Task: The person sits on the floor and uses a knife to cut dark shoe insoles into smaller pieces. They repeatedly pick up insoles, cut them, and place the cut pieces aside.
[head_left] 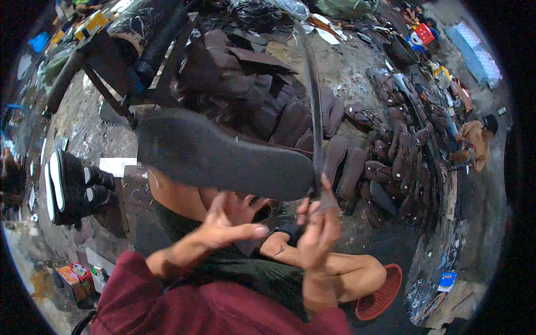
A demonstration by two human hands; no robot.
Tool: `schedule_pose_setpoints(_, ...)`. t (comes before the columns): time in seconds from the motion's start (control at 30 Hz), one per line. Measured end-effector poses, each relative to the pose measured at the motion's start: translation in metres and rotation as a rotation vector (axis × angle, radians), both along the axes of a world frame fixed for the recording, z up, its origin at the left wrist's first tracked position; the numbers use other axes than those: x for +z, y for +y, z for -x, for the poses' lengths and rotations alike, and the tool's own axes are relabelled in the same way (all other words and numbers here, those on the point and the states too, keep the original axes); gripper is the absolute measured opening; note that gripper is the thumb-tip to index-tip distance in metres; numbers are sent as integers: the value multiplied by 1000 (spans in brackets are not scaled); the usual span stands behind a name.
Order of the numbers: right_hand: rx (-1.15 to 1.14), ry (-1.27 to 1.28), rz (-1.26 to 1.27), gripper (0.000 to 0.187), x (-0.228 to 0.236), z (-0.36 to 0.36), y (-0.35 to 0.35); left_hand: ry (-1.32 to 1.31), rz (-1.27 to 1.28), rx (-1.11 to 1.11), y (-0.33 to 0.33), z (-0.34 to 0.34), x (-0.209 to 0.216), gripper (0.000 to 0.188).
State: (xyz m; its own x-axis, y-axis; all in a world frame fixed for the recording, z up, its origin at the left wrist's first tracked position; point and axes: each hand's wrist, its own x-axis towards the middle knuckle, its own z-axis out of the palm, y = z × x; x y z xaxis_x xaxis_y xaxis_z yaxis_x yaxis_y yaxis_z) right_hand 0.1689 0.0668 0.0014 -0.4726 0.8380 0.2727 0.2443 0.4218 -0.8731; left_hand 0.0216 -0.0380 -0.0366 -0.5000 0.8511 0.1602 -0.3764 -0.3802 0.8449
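A large dark-grey, shoe-sole-shaped piece lies crosswise before me, its narrower end to the right. My left hand is just below its near edge, fingers spread and thumb out; I cannot tell whether the fingertips touch it. At the right end of the piece, my right hand is closed around the lower end of a long, thin, dark strip. From there the strip rises to the top of the view. Where strip and sole piece meet, the fingers partly hide the contact.
Many dark-brown sole-shaped pieces lie piled ahead, with several sandals to the right. Black-and-white footwear stands at left. A dark metal frame rises at upper left. A red basket touches my bent knee. Another person sits far right.
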Motion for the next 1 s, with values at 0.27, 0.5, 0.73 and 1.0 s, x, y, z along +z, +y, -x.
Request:
schedule_pose_setpoints(0.27, -101, 74, -114, 45, -66, -20, -51, -684, 145, 255, 50, -5, 67, 34)
schedule_pose_setpoints(0.5, 92, -182, -146, 36, -53, -71, -73, -601, 357, 202, 12, -6, 58, 24)
schedule_pose_setpoints(0.73, 376, -365, -99, 41, -4, -37, -38, -443, 485, 266, -25, -11, 22, 33)
schedule_pose_setpoints(1.0, 489, -188, 61, 45, -36, -29, -40, -409, 585, 353, -37, -9, 15, 26)
